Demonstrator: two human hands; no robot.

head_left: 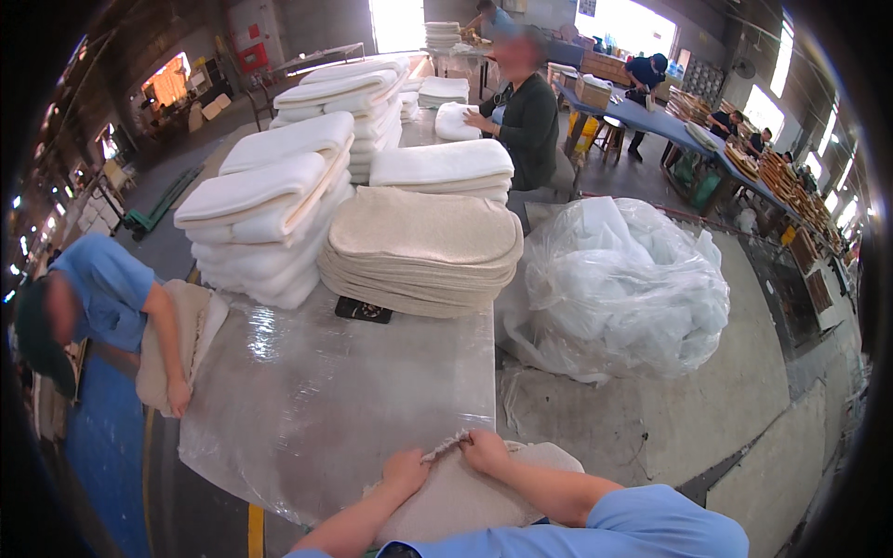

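At the table's near edge, a beige fabric cover (456,502) lies against my body, with its frayed edge uppermost. My left hand (406,472) is closed on one end of that edge. A short way to the right, my right hand (486,454) grips the same edge, so the strip between them is bunched. Whatever lies inside the cover is hidden. Farther up the table sits a neat stack of beige oblong covers (423,232), with a dark flat item (363,311) partly under it.
Tall piles of folded white padding (270,186) stand at the table's (326,400) far left. To the right is a big clear plastic bag (633,288) of white stuffing. At left a co-worker (102,288) handles another beige cover (177,344); another person (526,121) stands at the far side.
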